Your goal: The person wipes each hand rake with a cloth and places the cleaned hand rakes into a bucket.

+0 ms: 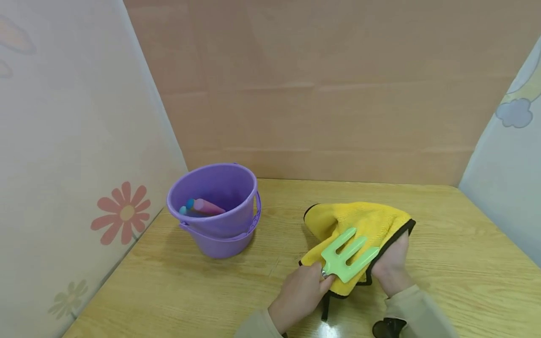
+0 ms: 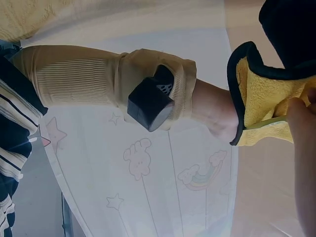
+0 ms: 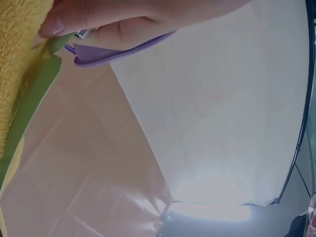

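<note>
My left hand [image 1: 301, 291] grips a light green garden hand fork [image 1: 344, 277] near its metal neck, and the handle is hidden in the grip. The three tines point up and right, lying against a yellow towel [image 1: 367, 217] with black edging. Behind and under the towel is my right hand [image 1: 393, 260], which holds it up; its fingers are hidden by the fabric. In the left wrist view the towel [image 2: 261, 94] covers the right hand. The right wrist view shows the fork [image 3: 34, 98] edge-on beside the towel, with left fingers [image 3: 98, 12] at its neck.
Left of the hands, a purple bucket [image 1: 224, 230] stands on the wooden table [image 1: 460, 263], its handle hanging down. Inside lie pink and blue rod-like things [image 1: 208, 207], only partly visible. A brown-papered wall [image 1: 329, 94] rises behind the table, with pale printed walls on both sides.
</note>
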### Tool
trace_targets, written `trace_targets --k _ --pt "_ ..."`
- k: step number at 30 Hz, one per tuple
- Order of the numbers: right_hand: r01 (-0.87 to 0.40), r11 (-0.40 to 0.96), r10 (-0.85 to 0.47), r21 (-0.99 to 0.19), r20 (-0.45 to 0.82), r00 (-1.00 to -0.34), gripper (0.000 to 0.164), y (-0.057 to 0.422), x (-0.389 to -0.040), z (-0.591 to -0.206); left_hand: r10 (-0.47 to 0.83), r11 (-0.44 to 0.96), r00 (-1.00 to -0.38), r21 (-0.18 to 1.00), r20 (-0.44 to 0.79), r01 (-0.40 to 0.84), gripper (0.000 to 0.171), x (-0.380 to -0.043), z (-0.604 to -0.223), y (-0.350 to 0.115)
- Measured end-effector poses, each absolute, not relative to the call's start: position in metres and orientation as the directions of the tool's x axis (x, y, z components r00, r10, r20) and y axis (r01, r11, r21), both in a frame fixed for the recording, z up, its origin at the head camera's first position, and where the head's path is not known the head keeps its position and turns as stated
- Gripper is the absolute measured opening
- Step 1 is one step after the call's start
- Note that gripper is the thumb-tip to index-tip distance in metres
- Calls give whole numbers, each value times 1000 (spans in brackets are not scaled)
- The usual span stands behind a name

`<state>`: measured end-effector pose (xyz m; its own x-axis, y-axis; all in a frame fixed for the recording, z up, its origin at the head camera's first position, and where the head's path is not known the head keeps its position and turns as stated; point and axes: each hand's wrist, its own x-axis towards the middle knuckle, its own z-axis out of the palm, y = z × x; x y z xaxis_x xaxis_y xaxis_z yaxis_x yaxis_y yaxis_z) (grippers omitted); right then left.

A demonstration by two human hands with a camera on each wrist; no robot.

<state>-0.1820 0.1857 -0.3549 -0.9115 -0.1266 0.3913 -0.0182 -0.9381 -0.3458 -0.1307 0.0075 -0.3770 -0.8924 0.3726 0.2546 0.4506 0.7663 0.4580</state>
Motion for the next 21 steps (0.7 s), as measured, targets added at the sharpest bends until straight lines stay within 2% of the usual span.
trace_targets --k 7,14,18,21 --pt "-73 -944 -49 -321 358 -932 50 198 -185 -352 395 753 -890 475 229 456 34 -129 -379 7" --pt "-125 -938 35 -323 273 -962 45 209 -186 -349 396 782 -868 385 300 490 33 -134 -380 4" --pt "-112 -919 53 -377 164 -985 40 211 -185 -348 360 764 -850 402 384 505 29 -136 -376 1" --pt "-48 -893 28 -447 52 -998 34 208 -184 -348 318 751 -844 429 432 502 28 -138 -371 -1"
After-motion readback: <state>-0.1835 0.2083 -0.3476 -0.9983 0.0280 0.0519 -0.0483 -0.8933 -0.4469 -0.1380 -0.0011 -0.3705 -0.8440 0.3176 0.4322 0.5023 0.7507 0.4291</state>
